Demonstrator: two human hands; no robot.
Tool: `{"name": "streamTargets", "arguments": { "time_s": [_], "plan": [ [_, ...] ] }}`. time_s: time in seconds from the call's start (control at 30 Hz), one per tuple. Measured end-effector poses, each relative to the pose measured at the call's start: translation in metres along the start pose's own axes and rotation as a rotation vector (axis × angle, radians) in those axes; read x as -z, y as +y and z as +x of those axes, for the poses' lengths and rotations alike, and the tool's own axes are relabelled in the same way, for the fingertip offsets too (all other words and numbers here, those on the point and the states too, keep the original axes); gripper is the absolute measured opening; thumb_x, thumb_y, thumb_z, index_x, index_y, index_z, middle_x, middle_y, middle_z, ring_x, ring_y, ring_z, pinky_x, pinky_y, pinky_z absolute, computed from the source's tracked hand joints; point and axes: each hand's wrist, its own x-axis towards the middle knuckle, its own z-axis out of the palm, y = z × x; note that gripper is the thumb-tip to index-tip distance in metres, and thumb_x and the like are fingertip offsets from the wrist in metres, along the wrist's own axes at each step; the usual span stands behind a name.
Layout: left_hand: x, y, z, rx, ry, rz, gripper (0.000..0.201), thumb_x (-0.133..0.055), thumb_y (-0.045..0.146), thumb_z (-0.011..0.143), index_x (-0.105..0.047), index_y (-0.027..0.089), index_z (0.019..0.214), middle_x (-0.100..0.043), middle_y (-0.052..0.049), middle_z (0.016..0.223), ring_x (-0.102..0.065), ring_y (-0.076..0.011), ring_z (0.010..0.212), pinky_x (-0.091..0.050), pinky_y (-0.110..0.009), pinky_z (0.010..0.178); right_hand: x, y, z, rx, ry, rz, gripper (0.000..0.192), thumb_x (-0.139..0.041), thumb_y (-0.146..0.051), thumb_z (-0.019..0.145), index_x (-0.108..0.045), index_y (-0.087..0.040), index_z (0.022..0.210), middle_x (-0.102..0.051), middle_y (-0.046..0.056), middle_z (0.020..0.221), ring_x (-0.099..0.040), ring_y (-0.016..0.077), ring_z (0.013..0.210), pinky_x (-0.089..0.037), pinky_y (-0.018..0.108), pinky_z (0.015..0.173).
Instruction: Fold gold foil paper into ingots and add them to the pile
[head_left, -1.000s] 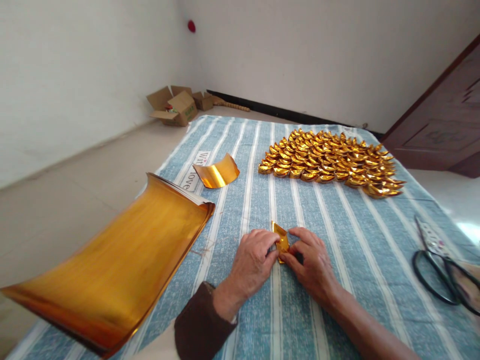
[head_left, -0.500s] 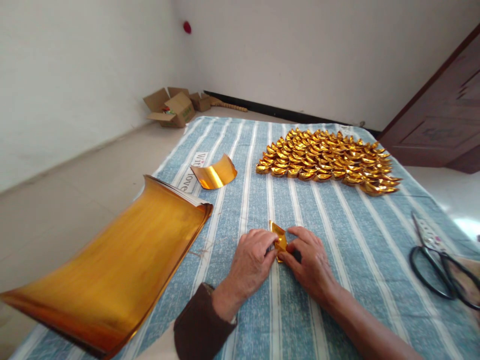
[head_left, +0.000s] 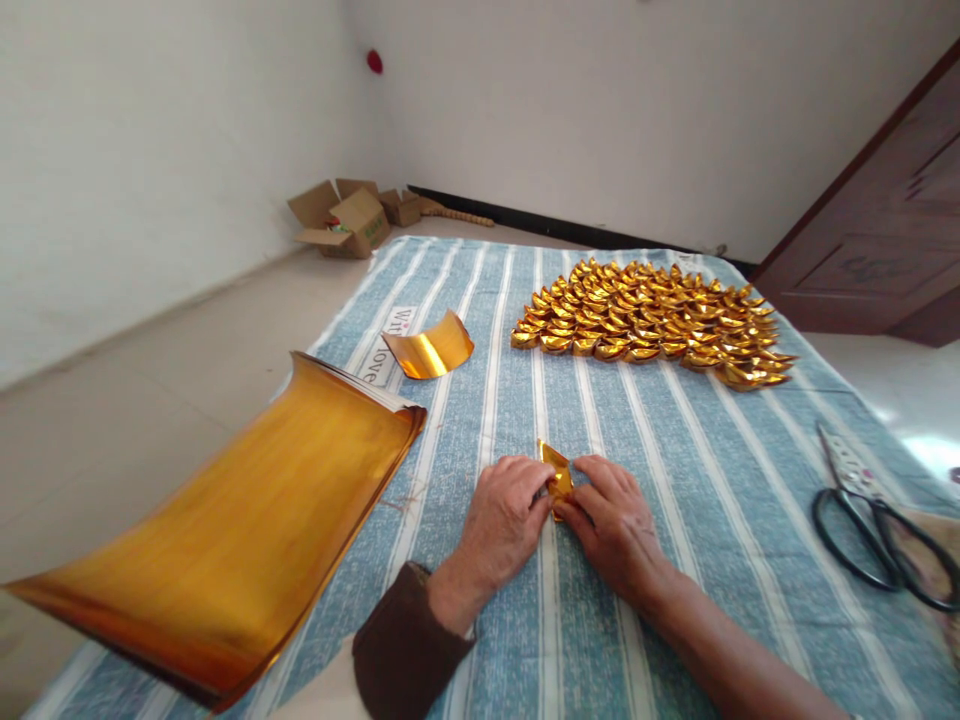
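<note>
Nearest the camera, the left hand [head_left: 501, 520], coming out of a dark brown sleeve [head_left: 405, 655], and the bare-armed right hand [head_left: 611, 522] are meeting over a blue-and-white striped cloth [head_left: 675, 480] that is covering the surface. Both hands are pinching a small folded piece of gold foil paper [head_left: 556, 470] between thumbs and fingertips, the fingers curled narrowly around it. The piece is lying low on the cloth, between the two hands; its far corner is sticking up past the fingertips as a shiny pointed flap, creased and reflecting amber light, while its near part is hidden under the fingers.

To the left, a thick stack of large gold foil sheets [head_left: 225, 530] is lying partly off the cloth's edge, its far end curling upward. At the right edge, black-handled scissors [head_left: 870, 515] are resting on the cloth, well apart from the hands.

Farther out, a single curled gold foil strip [head_left: 430, 350] is standing on its edge beside printed lettering on the cloth. Beyond it to the right, a dense spread of folded gold paper ingots [head_left: 652, 320] is lying in overlapping rows.

In the far corner, open cardboard boxes [head_left: 346, 217] are sitting on the floor against the white wall, and a dark wooden door [head_left: 877, 240] is showing at the right.
</note>
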Motion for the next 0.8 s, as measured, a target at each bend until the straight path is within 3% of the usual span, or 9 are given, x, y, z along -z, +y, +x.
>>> {"name": "streamTargets", "arguments": {
  "time_s": [0.37, 0.8],
  "plan": [
    [0.0004, 0.0011, 0.0004, 0.007, -0.015, 0.002, 0.015, -0.059, 0.02, 0.086, -0.061, 0.022, 0.101, -0.068, -0.004, 0.101, -0.058, -0.0237, 0.098, -0.044, -0.04, 0.085, 0.001, 0.0039, 0.0005, -0.084, -0.054, 0.109, 0.015, -0.061, -0.026, 0.087, -0.061, -0.021, 0.073, -0.064, 0.009, 0.109, -0.057, 0.0262, 0.105, -0.046, 0.046, 0.091],
    [0.0013, 0.0013, 0.0014, 0.009, -0.005, -0.018, 0.016, -0.059, 0.016, 0.084, -0.062, 0.02, 0.1, -0.069, -0.004, 0.099, -0.059, -0.0231, 0.097, -0.044, -0.039, 0.086, 0.003, 0.0033, 0.0037, -0.027, -0.066, 0.042, 0.017, -0.061, -0.029, 0.088, -0.059, -0.021, 0.073, -0.064, 0.008, 0.102, -0.057, 0.0247, 0.099, -0.047, 0.042, 0.085]
  ]
}}
